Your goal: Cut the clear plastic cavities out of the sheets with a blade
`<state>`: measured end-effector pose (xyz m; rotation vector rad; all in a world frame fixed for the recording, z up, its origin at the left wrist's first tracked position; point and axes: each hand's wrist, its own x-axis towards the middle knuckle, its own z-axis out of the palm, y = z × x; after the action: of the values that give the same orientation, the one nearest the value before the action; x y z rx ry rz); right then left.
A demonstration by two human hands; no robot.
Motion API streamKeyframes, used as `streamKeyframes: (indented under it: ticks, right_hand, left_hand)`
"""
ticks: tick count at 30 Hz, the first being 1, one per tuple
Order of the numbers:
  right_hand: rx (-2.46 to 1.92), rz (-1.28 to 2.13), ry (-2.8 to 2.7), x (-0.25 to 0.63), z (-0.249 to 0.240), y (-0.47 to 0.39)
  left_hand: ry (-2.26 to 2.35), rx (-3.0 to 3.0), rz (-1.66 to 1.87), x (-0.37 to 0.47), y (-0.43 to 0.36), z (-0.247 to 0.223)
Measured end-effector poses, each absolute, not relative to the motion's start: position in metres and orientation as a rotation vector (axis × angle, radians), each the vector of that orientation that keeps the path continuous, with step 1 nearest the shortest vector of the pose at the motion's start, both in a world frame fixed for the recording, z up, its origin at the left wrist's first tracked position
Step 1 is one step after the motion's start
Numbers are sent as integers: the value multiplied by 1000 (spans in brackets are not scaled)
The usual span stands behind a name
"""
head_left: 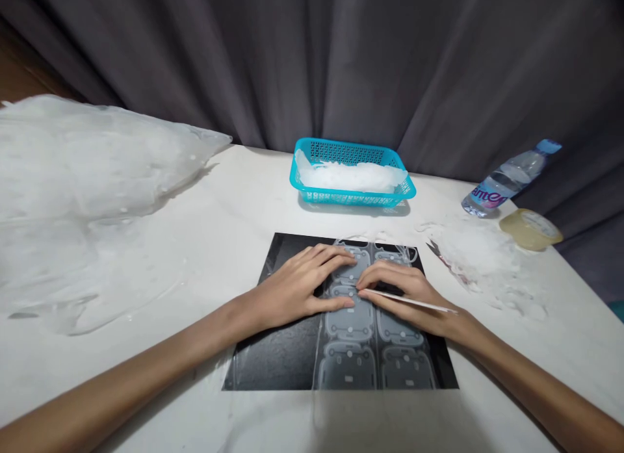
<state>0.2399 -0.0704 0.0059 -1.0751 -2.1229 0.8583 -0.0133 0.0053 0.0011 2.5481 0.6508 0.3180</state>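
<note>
A black mat (275,355) lies on the white table, partly covered by a translucent sheet (348,313) with rows of rounded rectangular shapes. My left hand (299,284) is open, its fingers spread and their tips resting on the sheet. Beside it, my right hand (409,287) is closed in a pinch around a thin white stick-like tool (414,301). The tool slants down to the left, its tip by my fingertips at the sheet; what kind of tool it is does not show clearly. Thin clear trimmings (363,236) curl along the mat's far edge.
A large clear plastic bag (88,157) of pale pieces fills the left. Behind the mat stands a blue basket (355,198) holding white translucent pieces. On the right are scissors (446,261), a heap of clear scraps (492,258), a yellowish tape roll (531,229) and a tilted-looking water bottle (507,180).
</note>
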Motion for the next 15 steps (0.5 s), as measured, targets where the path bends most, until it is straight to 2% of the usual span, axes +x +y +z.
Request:
streamKeyframes:
  ticks: [4,15]
  right_hand:
    - [-1040,769,-2189,237,8,-72]
    - [-971,241,-2433,231,9,-76]
  left_hand:
    - [642,2532,341,-13,6,1]
    - [656,2502,307,-14,6,-2]
